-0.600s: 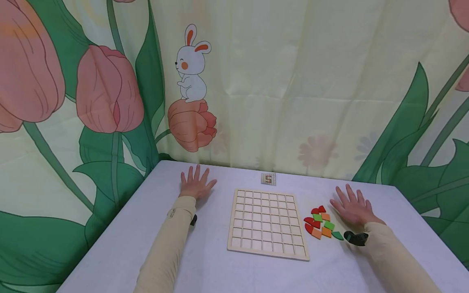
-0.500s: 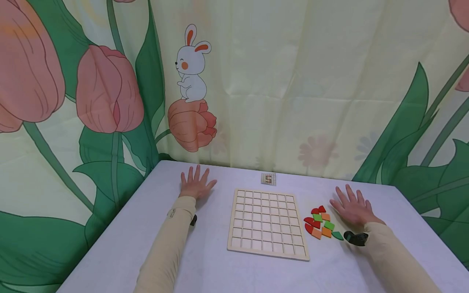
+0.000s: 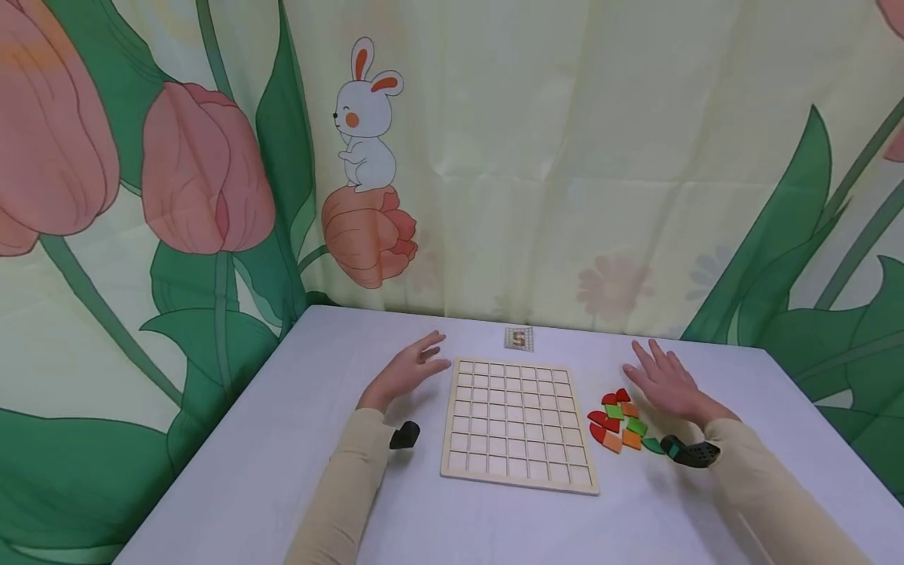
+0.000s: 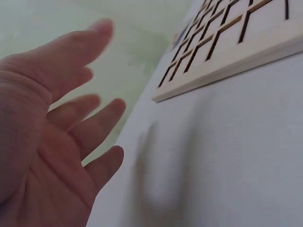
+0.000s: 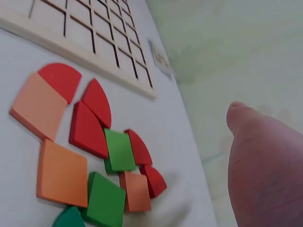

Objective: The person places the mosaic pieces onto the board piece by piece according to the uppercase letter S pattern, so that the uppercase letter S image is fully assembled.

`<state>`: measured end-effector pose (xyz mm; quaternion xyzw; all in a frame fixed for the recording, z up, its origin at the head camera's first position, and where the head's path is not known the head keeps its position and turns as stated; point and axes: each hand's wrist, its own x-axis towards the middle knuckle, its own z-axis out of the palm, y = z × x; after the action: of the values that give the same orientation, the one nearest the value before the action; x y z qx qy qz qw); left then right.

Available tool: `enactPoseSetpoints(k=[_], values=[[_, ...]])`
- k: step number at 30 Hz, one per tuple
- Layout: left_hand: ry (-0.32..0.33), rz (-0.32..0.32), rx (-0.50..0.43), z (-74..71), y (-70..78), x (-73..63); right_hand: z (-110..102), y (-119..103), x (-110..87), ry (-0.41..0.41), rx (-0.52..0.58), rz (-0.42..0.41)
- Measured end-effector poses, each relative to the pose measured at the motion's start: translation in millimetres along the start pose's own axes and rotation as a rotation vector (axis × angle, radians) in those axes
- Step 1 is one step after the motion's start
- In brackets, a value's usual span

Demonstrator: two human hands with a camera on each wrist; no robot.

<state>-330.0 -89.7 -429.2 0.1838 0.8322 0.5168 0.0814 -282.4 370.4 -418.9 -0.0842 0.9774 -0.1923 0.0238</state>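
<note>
- A big pale curtain (image 3: pixel 508 157) was hung at the back, and pink flowers (image 3: pixel 212 169) and a white rabbit (image 3: pixel 369 161) were drawn on it.
- A white table (image 3: pixel 282 447) was seen in front of it.
- Two tan sleeves (image 3: pixel 339 486) were stretched in from the near side.
- A wooden board (image 3: pixel 519 481) was laid flat on the middle of the table, marked off in little squares.
- The left hand (image 3: pixel 404 373) was held up near the board's far left corner, thumb and fingers apart and a bit bent. Nothing was held in it.
- The right hand (image 3: pixel 665 384) was held with its fingers stretched out, just beside the blocks (image 3: pixel 636 426). Nothing was held in it. Whether the table was touched could not be told.
- The flat blocks were bunched between the board and the right hand: five were red, three orange, three green.
- A black gadget (image 3: pixel 695 453) was worn at each wrist.
- A small card (image 3: pixel 519 339) was laid just past the board, near the table's far edge.
</note>
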Motion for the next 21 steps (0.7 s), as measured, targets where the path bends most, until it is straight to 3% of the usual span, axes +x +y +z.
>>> enactPoseSetpoints(k=[4, 7, 12, 21], values=[[-0.067, 0.048, -0.052, 10.7, -8.5, -14.9, -1.2, -16.8, -3.0, 0.004, -0.027, -0.038], [-0.082, 0.091, 0.040, 16.2, -15.1, -18.9, -0.6, -26.6, -6.3, 0.006, -0.049, -0.058], [-0.085, 0.076, 0.196, 20.5, -21.5, -18.7, 1.1, -32.4, -11.1, -0.005, -0.084, -0.059], [-0.111, 0.068, 0.254, 20.1, -18.5, -16.5, 1.6, -19.0, -20.5, -0.036, -0.112, -0.060]])
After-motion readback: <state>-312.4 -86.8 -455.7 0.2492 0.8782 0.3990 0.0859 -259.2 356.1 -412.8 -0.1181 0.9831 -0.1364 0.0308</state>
